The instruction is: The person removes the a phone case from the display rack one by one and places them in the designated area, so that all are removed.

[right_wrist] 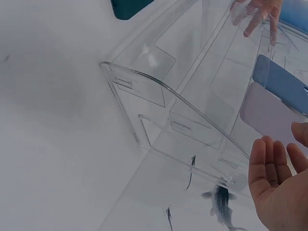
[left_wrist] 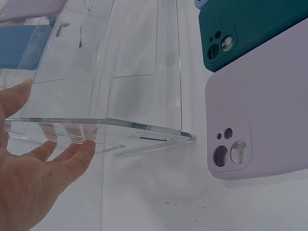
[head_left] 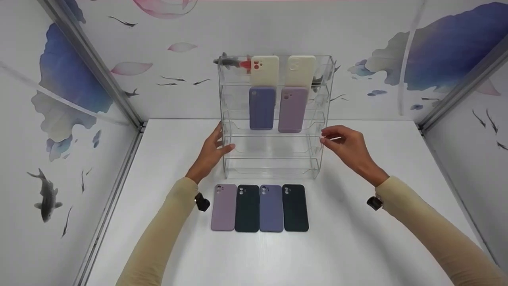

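Observation:
A clear acrylic display rack (head_left: 274, 167) with stepped tiers stands upright on the white table. My left hand (head_left: 210, 153) grips its left side, thumb over the front edge and fingers along the outer face of the side panel. At the opposite side, my right hand (head_left: 347, 145) has its fingertips right at the panel's edge; its fingers are loosely bent with the thumb apart in the right wrist view. Two cream phone cases (head_left: 265, 73) lean in the top tier. Below them stand a blue phone case (head_left: 262, 109) and a lilac phone case (head_left: 293, 110).
Before the rack lies a row of phone cases: a lilac one (head_left: 224, 208), a dark green one (head_left: 247, 210), a violet-blue one (head_left: 271, 210) and another dark green one (head_left: 295, 208). Printed wall panels (head_left: 278, 24) enclose the table (head_left: 254, 258) at the back and sides.

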A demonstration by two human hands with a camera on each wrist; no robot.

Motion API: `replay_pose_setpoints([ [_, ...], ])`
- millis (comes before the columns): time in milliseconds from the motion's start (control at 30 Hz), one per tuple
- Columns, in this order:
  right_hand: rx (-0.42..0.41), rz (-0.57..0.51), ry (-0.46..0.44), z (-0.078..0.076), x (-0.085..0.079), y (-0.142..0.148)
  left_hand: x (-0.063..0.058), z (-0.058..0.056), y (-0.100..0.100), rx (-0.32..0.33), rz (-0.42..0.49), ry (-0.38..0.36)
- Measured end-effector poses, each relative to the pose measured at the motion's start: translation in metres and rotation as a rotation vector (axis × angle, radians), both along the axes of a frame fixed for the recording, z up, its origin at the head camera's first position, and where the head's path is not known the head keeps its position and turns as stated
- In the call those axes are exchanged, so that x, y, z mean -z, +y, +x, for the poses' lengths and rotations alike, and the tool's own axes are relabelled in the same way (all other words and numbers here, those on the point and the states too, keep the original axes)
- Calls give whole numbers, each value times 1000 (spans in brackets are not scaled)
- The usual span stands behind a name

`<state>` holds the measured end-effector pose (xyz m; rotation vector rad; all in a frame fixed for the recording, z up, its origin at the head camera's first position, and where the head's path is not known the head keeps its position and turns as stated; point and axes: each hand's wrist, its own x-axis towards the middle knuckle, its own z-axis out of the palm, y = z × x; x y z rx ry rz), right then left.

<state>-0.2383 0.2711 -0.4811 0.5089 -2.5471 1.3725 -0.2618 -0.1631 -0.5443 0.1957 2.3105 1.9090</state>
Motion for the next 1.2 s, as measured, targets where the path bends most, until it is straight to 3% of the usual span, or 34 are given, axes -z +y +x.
replay_pose_setpoints([
  [900,-21,16,75,-44,-49,-26,-1,1,0,-6,-7,-14],
  [1200,-14,-2,62,-60,-65,-35,-1,0,0,-3,14,-19],
])
